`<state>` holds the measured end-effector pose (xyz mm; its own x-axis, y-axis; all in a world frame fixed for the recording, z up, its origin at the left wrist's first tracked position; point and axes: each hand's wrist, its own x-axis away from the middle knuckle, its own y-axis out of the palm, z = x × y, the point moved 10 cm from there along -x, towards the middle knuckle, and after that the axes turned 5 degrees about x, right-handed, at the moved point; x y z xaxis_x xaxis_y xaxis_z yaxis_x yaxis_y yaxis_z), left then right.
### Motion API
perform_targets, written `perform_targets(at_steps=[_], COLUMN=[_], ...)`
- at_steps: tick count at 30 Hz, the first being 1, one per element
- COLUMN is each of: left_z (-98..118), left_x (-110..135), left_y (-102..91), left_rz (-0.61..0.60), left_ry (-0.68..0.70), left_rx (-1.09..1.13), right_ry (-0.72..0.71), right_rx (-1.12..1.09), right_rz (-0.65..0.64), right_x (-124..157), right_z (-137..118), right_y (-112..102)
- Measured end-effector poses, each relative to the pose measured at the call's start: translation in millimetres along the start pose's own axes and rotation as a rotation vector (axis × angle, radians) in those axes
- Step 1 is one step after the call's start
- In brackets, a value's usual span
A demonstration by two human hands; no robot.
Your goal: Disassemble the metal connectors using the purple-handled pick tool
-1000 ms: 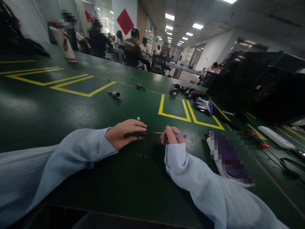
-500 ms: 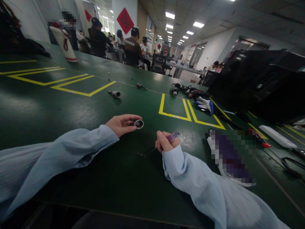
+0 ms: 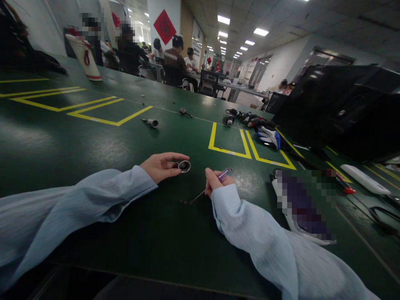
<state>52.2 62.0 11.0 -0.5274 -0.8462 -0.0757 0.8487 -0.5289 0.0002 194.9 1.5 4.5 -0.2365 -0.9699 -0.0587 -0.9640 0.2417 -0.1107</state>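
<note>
Between thumb and fingers, my left hand [image 3: 162, 167] holds a round metal housing [image 3: 184, 166], its open end turned toward me. To its right, my right hand [image 3: 215, 182] is closed around the purple see-through handle of a screwdriver [image 3: 224, 173]. The thin shaft slants down to the left, and its tip is at the rightmost of three small dark rings [image 3: 185, 203] in a row on the green table. Whether the tip sits inside that ring I cannot tell. Farther back lie a metal part with an open cup end [image 3: 152, 123] and a similar part with a thin shaft [image 3: 185, 112].
Yellow tape [image 3: 231, 153] marks rectangles on the table [image 3: 150, 237]. At right are white-and-blue gloves [image 3: 269, 137], dark tools with cables [image 3: 239, 117], a partly blurred packet [image 3: 304, 208] and a large black case [image 3: 340, 110]. A white container [image 3: 84, 58] stands back left. People sit beyond.
My left hand has shifted slightly right and down with the metal housing. The screwdriver handle has tilted a little, and its shaft shows more clearly; the tip stays by the rings.
</note>
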Motion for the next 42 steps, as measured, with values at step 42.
perform_targets(at_steps=[42], left_z=[6], left_x=[9], left_y=[-2.3], left_rz=[0.225], left_ry=[-0.073], left_rx=[0.106], right_ry=[-0.593], right_rx=[0.301], right_rz=[-0.071], right_x=[30], right_z=[-54], right_y=[17])
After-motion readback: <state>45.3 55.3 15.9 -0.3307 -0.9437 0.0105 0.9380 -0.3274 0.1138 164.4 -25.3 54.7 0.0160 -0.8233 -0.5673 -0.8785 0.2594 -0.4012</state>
